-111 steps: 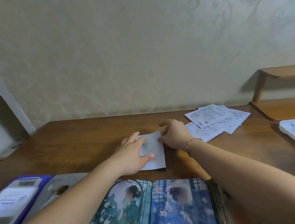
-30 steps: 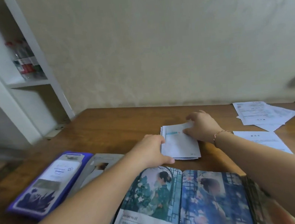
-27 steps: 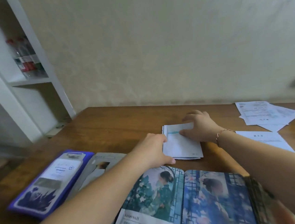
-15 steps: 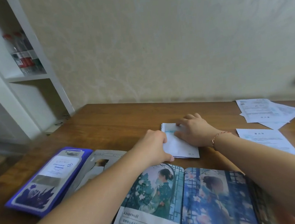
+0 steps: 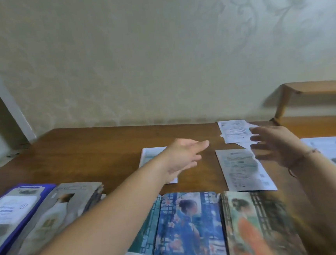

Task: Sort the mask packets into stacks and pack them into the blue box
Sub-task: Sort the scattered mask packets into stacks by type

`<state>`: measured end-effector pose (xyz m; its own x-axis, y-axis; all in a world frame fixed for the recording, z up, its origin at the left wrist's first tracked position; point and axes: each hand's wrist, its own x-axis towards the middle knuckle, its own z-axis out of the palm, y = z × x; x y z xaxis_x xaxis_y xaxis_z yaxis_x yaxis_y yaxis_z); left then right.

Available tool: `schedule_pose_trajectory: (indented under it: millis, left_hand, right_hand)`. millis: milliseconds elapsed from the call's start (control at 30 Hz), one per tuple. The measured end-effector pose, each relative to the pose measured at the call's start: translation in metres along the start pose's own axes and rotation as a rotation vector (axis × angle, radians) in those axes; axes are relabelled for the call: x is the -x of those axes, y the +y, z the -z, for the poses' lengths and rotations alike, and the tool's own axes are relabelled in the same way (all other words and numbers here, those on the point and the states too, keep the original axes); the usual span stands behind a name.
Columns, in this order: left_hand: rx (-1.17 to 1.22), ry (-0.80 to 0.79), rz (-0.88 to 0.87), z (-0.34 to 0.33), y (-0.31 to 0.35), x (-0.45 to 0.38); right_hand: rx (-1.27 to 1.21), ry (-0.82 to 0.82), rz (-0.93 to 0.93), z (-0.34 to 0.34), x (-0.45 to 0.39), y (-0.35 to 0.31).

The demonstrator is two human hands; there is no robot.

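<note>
A small stack of white mask packets [image 5: 151, 158] lies mid-table, partly hidden under my left hand [image 5: 183, 156], which hovers over it with straight fingers and holds nothing. My right hand [image 5: 274, 146] is spread open above a single white packet [image 5: 244, 169] lying face down. More white packets [image 5: 234, 130] are scattered behind it. The blue box [image 5: 6, 214] lies at the near left. Along the front edge are illustrated packets: a grey stack [image 5: 56, 212], a blue one [image 5: 188, 225] and an orange one [image 5: 257, 227].
The wooden table [image 5: 96, 154] meets a cream wall at the back. A white shelf unit [image 5: 1, 95] stands at the left. A wooden riser [image 5: 312, 90] sits at the back right, with a white sheet [image 5: 335, 149] at the right edge.
Both hands have let go of the white stack and lifted. My right hand has moved right over the loose packets, and the view has swung right.
</note>
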<state>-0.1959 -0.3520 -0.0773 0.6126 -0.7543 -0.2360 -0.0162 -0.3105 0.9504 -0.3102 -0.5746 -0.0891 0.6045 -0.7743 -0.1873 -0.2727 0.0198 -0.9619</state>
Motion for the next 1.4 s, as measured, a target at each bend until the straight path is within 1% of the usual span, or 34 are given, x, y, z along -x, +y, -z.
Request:
schedule_pose_trajectory:
  millis: [33, 67, 133, 200, 367, 433, 500, 567, 667, 733, 767, 833, 867, 967, 1000, 1033, 1100, 1133, 1200, 1233, 1267, 1333, 1400]
  left_hand:
    - [0.153, -0.060, 0.070, -0.013, 0.002, -0.004]
    - [0.240, -0.101, 0.128, -0.023, 0.002, -0.008]
    - [0.293, -0.153, 0.197, -0.039, -0.001, -0.014]
    - [0.311, -0.170, 0.217, -0.047, -0.006, -0.017]
    - [0.299, -0.137, 0.209, -0.050, -0.007, -0.020]
    - [0.278, -0.139, 0.202, -0.050, -0.005, -0.017]
    - [0.261, -0.152, 0.193, -0.051, -0.004, -0.015]
    - [0.250, -0.169, 0.183, -0.052, -0.004, -0.014]
    - [0.198, -0.175, 0.143, -0.056, 0.001, -0.011]
    - [0.162, -0.166, 0.074, -0.060, 0.008, -0.010]
    - [0.201, -0.177, 0.039, -0.061, 0.011, -0.012]
    - [0.365, -0.194, -0.027, -0.061, 0.018, -0.015]
    - [0.431, -0.170, -0.049, -0.058, 0.019, -0.017]
    - [0.513, 0.007, -0.065, -0.044, 0.015, -0.019]
    - [0.529, 0.062, -0.074, -0.037, 0.012, -0.019]
    - [0.552, 0.097, -0.079, -0.029, 0.008, -0.019]
    - [0.614, 0.101, -0.064, -0.012, 0.005, -0.013]
    - [0.634, 0.091, -0.053, -0.004, 0.005, -0.009]
    - [0.629, 0.093, -0.033, 0.014, 0.006, 0.000]
    - [0.588, 0.100, -0.026, 0.025, 0.005, 0.002]
    - [0.538, 0.108, -0.023, 0.036, 0.005, 0.005]
    - [0.392, 0.163, -0.016, 0.059, 0.005, 0.007]
    - [0.163, 0.283, 0.014, 0.083, 0.000, 0.004]
  right_hand:
    - [-0.024, 0.000, -0.052, 0.012, 0.004, 0.006]
    - [-0.041, -0.010, -0.094, 0.021, 0.009, 0.010]
    - [-0.088, -0.048, -0.159, 0.029, 0.016, 0.018]
    - [-0.139, -0.069, -0.190, 0.031, 0.019, 0.023]
    - [-0.238, -0.063, -0.223, 0.031, 0.016, 0.028]
    - [-0.251, -0.096, -0.229, 0.030, 0.013, 0.030]
    - [-0.205, -0.157, -0.231, 0.027, 0.015, 0.032]
    - [-0.097, -0.192, -0.220, 0.025, 0.019, 0.034]
    - [-0.012, -0.181, -0.164, 0.019, 0.027, 0.027]
    - [-0.060, -0.183, -0.067, 0.010, 0.035, 0.013]
    - [-0.092, -0.193, 0.009, 0.003, 0.041, 0.004]
    - [-0.109, -0.221, 0.173, -0.017, 0.054, -0.009]
    - [-0.084, -0.232, 0.228, -0.026, 0.061, -0.014]
    - [-0.005, -0.269, 0.332, -0.045, 0.073, -0.018]
    - [-0.002, -0.229, 0.365, -0.048, 0.073, -0.018]
    - [0.000, -0.143, 0.401, -0.049, 0.069, -0.017]
    - [0.067, 0.025, 0.417, -0.048, 0.059, -0.018]
    - [0.093, 0.031, 0.377, -0.050, 0.054, -0.018]
    - [0.015, -0.119, 0.242, -0.061, 0.047, -0.016]
    - [-0.034, -0.193, 0.196, -0.069, 0.045, -0.016]
    - [-0.056, -0.229, 0.174, -0.078, 0.044, -0.018]
    - [-0.044, -0.250, 0.168, -0.098, 0.041, -0.022]
    - [-0.029, -0.282, 0.145, -0.118, 0.037, -0.025]
